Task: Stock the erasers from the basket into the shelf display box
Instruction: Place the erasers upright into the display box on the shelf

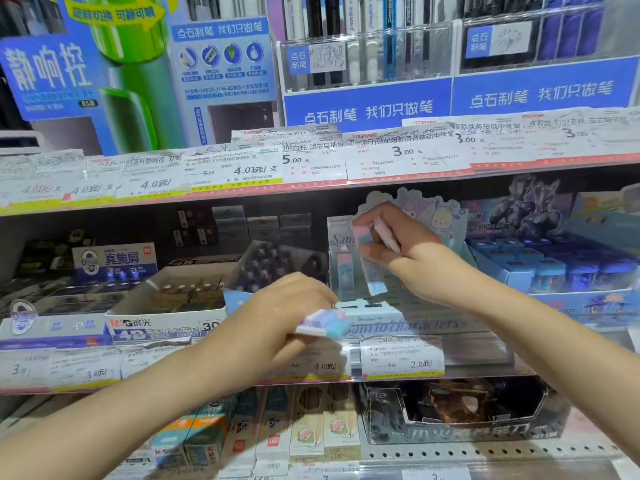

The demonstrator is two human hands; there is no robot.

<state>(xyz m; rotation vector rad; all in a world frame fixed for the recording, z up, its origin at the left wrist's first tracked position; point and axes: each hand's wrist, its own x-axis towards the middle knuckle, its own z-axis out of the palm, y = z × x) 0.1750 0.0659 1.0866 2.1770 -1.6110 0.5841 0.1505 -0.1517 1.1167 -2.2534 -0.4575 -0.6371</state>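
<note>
My left hand [287, 306] grips a few pastel erasers [323, 323], pink, lilac and blue, just in front of the display box's front edge. My right hand [408, 258] is higher, over the pastel cartoon display box [412, 323] on the middle shelf, and it holds more pastel erasers [375, 271], pink ones on top and a longer blue-lilac one hanging down. The box has a tall cartoon backing card [440, 213] behind my right hand. One eraser pack [344, 268] stands inside the box at its left. The basket is out of view.
A white 4B eraser box [166, 306] sits left of the display box, and a blue box of small packs [554, 268] sits to its right. Price labels [401, 358] line the shelf edge. Pen displays fill the shelf above; a black box [460, 414] is below.
</note>
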